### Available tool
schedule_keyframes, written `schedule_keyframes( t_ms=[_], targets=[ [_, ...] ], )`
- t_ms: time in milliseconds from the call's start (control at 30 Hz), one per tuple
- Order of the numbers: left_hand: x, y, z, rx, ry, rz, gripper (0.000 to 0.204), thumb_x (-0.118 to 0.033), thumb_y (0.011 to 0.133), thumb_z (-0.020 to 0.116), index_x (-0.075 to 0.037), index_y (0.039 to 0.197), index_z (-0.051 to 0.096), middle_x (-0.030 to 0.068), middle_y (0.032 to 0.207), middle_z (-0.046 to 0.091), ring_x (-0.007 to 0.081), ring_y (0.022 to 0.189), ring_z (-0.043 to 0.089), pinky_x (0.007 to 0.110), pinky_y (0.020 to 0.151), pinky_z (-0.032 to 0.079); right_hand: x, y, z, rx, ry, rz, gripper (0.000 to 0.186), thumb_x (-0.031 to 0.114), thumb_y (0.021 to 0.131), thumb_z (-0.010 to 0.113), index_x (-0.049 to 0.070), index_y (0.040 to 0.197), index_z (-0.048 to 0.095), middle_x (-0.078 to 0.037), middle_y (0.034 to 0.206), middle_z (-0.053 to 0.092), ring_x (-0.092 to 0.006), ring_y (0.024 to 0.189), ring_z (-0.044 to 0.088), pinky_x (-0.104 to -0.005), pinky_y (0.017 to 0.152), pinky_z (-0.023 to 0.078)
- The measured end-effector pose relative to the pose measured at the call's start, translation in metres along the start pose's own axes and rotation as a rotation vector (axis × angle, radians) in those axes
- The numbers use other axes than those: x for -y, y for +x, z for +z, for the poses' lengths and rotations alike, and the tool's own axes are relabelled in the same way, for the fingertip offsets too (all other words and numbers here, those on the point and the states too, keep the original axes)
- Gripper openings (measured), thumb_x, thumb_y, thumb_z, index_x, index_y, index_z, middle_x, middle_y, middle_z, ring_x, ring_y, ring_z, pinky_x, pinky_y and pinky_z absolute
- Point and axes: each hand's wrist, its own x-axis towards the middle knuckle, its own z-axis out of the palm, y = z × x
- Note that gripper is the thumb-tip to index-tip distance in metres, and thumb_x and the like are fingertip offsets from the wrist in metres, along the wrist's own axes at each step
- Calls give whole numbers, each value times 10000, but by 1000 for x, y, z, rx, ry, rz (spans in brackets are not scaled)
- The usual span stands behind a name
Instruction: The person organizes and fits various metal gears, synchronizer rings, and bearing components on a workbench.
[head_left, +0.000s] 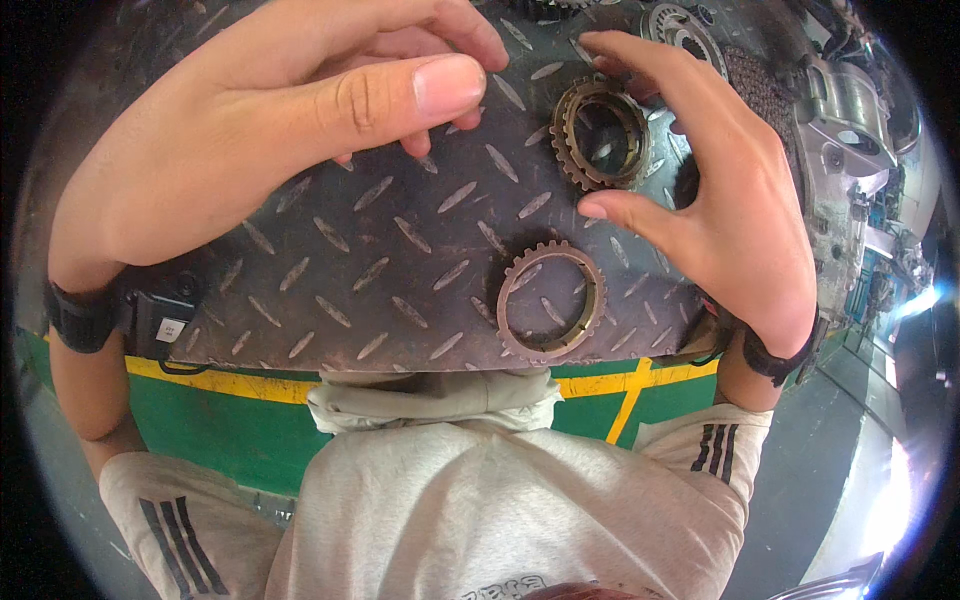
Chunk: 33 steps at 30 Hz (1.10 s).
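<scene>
A thick toothed ring point(567, 142) lies toward the right edge of the treadplate tabletop point(400, 270), between the right hand's point(745, 190) widely parted thumb and fingers; whether they touch it cannot be told. The left hand point(250, 120) hovers loosely bent, seemingly holding nothing. A thinner toothed ring point(590, 322) lies by the near edge; a chain point(752, 85) lies near the far right corner.

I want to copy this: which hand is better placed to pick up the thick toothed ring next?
Probably the right hand: it curves open close beside the thick toothed ring. The left hand hangs farther off, to the ring's left.
</scene>
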Motion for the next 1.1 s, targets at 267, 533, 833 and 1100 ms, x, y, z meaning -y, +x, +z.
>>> schedule_keyframes(
  t_ms=[267,533,833,1100],
  targets=[
    [0,3,3,-4,12,27,646,-515,1106,551,-25,1526,564,99,1265,701,136,1014,645,256,814,498,-18,-5,10,-91,-8,-130,679,110,730,913,45,1372,704,-174,1337,725,-402,1250,696,-433,1077,552],
    [-1,9,4,-9,22,42,646,-495,1094,585,-19,1530,562,104,1270,700,142,1023,654,263,831,507,0,-1,5,-95,-30,-106,627,112,722,911,39,1318,731,-177,1324,729,-401,1234,699,-425,1074,548],
    [-4,10,2,-3,20,41,649,-473,1082,623,-13,1534,559,110,1275,700,150,1034,663,271,850,518,-1,2,-3,17,-96,-102,599,155,755,906,32,1314,730,-190,1322,726,-407,1232,701,-426,1072,548],
    [-4,12,2,10,1,42,654,-453,1070,657,-7,1537,556,115,1280,699,156,1044,671,279,867,528,-3,-3,-1,-27,-55,-99,594,127,756,913,19,1308,724,-178,1312,734,-392,1219,712,-415,1072,551]
  ],
)
